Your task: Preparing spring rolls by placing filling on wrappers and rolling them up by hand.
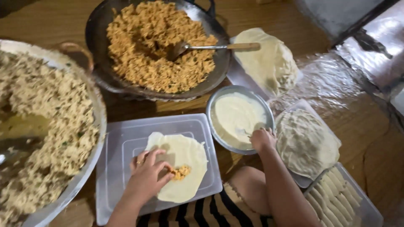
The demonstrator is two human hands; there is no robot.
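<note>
My left hand (145, 176) presses flat on the wrapper (181, 166) on the plastic tray (118, 143), beside its filling (182, 172); my right hand (261, 138), fingers curled, dips into the paste bowl (219, 98). Dripping paste could smear, and the thin wrapper might tear.

The wrapper (183, 162) looks matt, smooth dough on a translucent glossy plastic lid (122, 168). The bowl (219, 98) is shiny metal; the floor (366, 138) polished wood; far right, crinkled glossy plastic sheet (332, 75).
</note>
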